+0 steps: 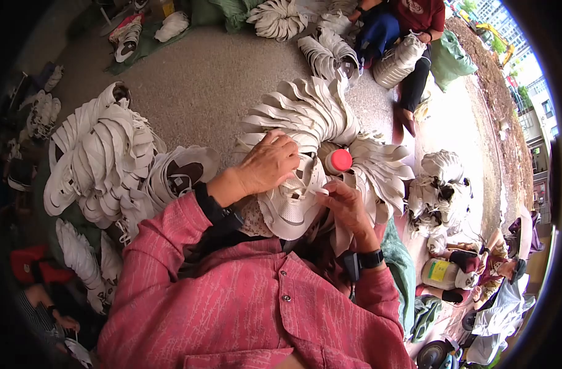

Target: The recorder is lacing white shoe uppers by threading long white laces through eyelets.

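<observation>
White shoe upper [288, 213] sits toe-in just ahead of the pink shirt [238, 295], probably for lace access: hands apart, left hand [265, 165] curled over one side (can't tell if gripping), right hand [345, 203] apparently pinching a white lace [322, 192] opposite.

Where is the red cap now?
In the head view, the red cap is just right of centre, beyond the right hand, beside fanned white shoe uppers.
</observation>
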A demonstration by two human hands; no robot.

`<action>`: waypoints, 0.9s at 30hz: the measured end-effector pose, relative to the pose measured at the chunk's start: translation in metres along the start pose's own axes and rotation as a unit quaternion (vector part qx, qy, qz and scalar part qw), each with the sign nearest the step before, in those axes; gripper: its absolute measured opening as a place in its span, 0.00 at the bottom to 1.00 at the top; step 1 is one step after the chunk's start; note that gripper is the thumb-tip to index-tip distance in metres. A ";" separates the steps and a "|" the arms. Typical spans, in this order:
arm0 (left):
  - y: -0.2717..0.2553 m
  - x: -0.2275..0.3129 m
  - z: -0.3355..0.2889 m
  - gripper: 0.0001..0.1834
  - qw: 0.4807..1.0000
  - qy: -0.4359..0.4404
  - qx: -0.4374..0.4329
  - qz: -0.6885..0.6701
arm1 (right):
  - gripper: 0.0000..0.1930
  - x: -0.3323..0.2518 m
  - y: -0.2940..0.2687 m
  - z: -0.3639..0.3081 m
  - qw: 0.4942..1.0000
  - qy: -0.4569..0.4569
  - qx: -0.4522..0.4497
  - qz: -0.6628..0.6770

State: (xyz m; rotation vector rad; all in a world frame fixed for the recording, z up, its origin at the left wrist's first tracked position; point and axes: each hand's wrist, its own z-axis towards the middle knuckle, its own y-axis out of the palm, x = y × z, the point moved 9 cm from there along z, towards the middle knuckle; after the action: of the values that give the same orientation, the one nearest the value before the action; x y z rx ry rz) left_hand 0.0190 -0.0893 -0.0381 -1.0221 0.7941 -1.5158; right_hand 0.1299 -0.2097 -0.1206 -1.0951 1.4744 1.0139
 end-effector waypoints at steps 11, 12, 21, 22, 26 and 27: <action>0.031 -0.015 0.004 0.14 0.992 0.004 -0.086 -0.089 | 0.09 -0.069 0.030 -0.015 0.774 -0.378 0.232 -0.453; 0.031 -0.014 0.003 0.13 0.992 0.013 -0.088 -0.085 | 0.11 -0.066 0.033 -0.012 0.780 -0.370 0.211 -0.459; 0.025 -0.007 0.034 0.07 0.999 0.035 -0.013 0.015 | 0.45 -0.037 0.041 0.008 0.869 -0.251 0.033 -0.426; 0.017 -0.014 0.045 0.07 0.999 0.034 0.005 0.018 | 0.45 -0.037 0.042 0.008 0.868 -0.248 0.028 -0.429; -0.032 -0.046 0.071 0.07 0.983 -0.003 0.122 0.136 | 0.45 -0.038 0.039 0.008 0.879 -0.232 0.032 -0.414; -0.043 -0.042 0.069 0.07 0.975 0.020 0.157 0.156 | 0.43 -0.040 0.038 0.008 0.886 -0.233 0.033 -0.400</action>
State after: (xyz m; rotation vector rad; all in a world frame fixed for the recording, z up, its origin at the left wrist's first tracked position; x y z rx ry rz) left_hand 0.0667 -0.0377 0.0207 -0.6037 0.6797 -1.3387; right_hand 0.0986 -0.1878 -0.0801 -1.1517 0.5564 0.5588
